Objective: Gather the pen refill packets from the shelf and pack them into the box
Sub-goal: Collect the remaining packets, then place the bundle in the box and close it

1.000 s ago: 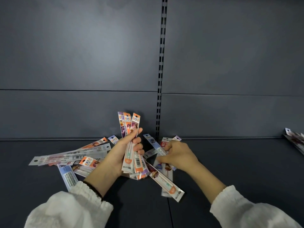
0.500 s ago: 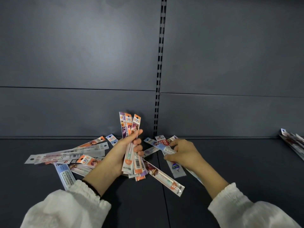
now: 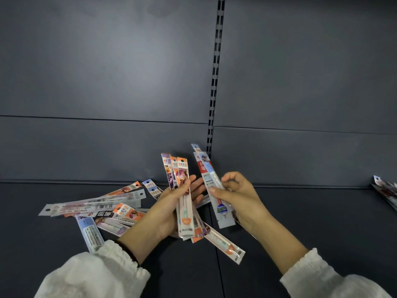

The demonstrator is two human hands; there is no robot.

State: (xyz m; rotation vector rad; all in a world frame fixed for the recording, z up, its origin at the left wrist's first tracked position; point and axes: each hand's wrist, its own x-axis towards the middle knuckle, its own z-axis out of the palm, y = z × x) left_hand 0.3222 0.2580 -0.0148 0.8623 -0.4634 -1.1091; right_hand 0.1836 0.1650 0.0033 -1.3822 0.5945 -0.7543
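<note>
My left hand (image 3: 169,203) grips an upright bundle of pen refill packets (image 3: 182,190), orange and purple at the top. My right hand (image 3: 238,196) pinches a red, white and blue refill packet (image 3: 211,186), lifted off the shelf and held close beside the bundle. Several loose packets (image 3: 101,208) lie scattered on the dark shelf (image 3: 311,214) to the left of my left hand. One orange-tipped packet (image 3: 225,244) lies on the shelf below my hands. No box is in view.
A dark back panel with a slotted upright (image 3: 214,87) rises behind the shelf. More packets (image 3: 386,190) lie at the far right edge of the shelf. White sleeves cover both forearms.
My right hand has lifted a packet off the shelf and brought it up beside the bundle in my left hand. The left hand has stayed in place with its bundle.
</note>
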